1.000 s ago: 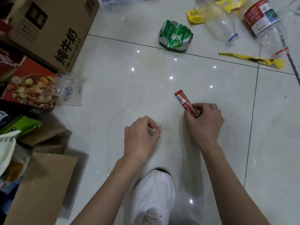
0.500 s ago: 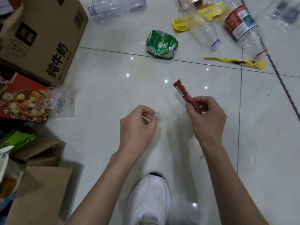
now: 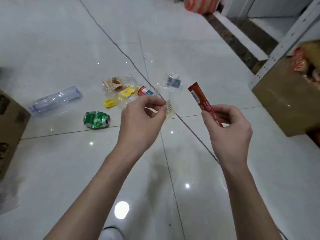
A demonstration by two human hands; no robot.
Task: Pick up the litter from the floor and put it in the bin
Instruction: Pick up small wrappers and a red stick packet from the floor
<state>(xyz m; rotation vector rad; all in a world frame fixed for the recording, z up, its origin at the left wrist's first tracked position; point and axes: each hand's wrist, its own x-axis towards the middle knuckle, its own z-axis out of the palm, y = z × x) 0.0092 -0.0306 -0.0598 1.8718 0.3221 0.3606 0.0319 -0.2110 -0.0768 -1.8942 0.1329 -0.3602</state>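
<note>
My left hand (image 3: pixel 142 118) pinches a small clear printed wrapper scrap (image 3: pixel 168 107) between thumb and fingertips, held up off the floor. My right hand (image 3: pixel 226 129) grips a long red sachet (image 3: pixel 200 97) by its lower end, the top pointing up and left. On the white tiled floor beyond lie a crushed green can (image 3: pixel 96 120), a clear plastic bottle (image 3: pixel 55 99), a yellow wrapper (image 3: pixel 121 96), a red-labelled bottle (image 3: pixel 144 91), a brown snack wrapper (image 3: pixel 113 84) and a clear bag with dark print (image 3: pixel 172 82). No bin is in view.
A cardboard box (image 3: pixel 10 122) stands at the left edge. At the right, another cardboard box (image 3: pixel 285 104) sits under a grey metal shelf post (image 3: pixel 280 47). An orange bag (image 3: pixel 200 4) rests at the top. My white shoe (image 3: pixel 110 233) shows at the bottom.
Both hands have lifted off the floor with the scrap and the red sachet. The view has risen and swung right, so the litter now lies farther off and the shelf has come into sight.
</note>
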